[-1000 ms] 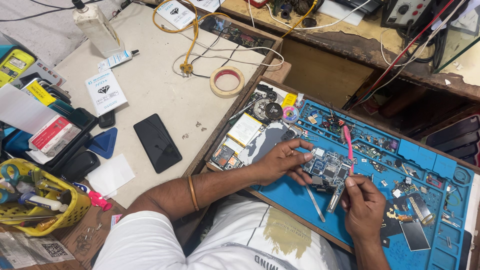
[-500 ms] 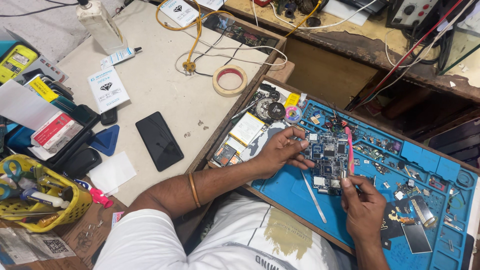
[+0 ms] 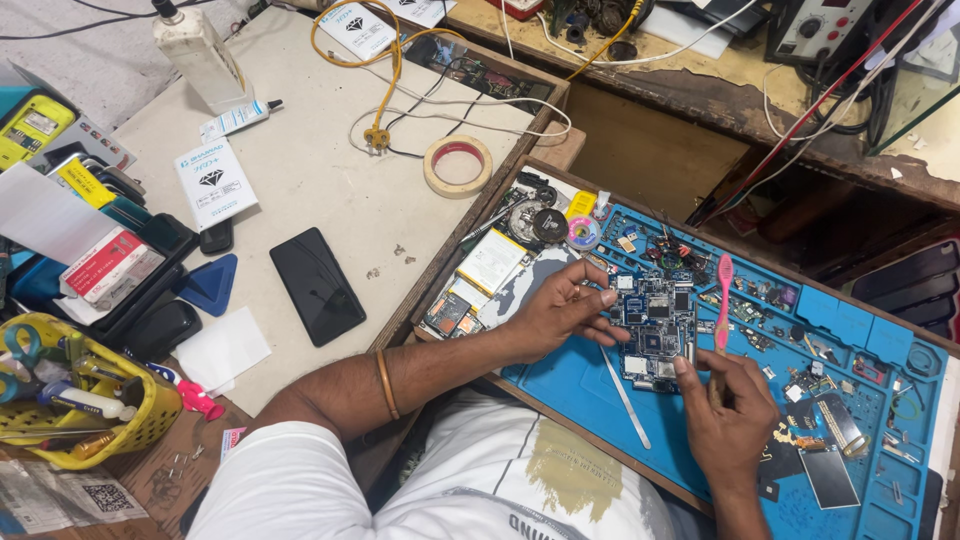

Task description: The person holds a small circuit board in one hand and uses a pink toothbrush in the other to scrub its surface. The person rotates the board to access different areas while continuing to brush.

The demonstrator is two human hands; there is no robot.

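Note:
A phone circuit board (image 3: pixel 655 328) lies on the blue repair mat (image 3: pixel 590 385). My left hand (image 3: pixel 562 311) steadies the board's left edge with its fingertips. My right hand (image 3: pixel 728 412) rests at the board's lower right corner, one finger on the board, and holds a thin tool whose tip is hidden. A pink toothbrush (image 3: pixel 722 297) lies just right of the board, above my right hand. A metal spudger (image 3: pixel 626 397) rests on the mat below the board.
Small parts fill the mat's trays (image 3: pixel 830 350). A black phone (image 3: pixel 316 285), a tape roll (image 3: pixel 458 165), a yellow cable (image 3: pixel 378 135) and a white bottle (image 3: pixel 203 58) sit on the left bench. A yellow basket (image 3: pixel 85 410) holds tools at the lower left.
The view has shifted slightly. My left hand has stretched its fingers onto the board's edge, and the board sits a little further up the mat. My right hand stays at the lower corner.

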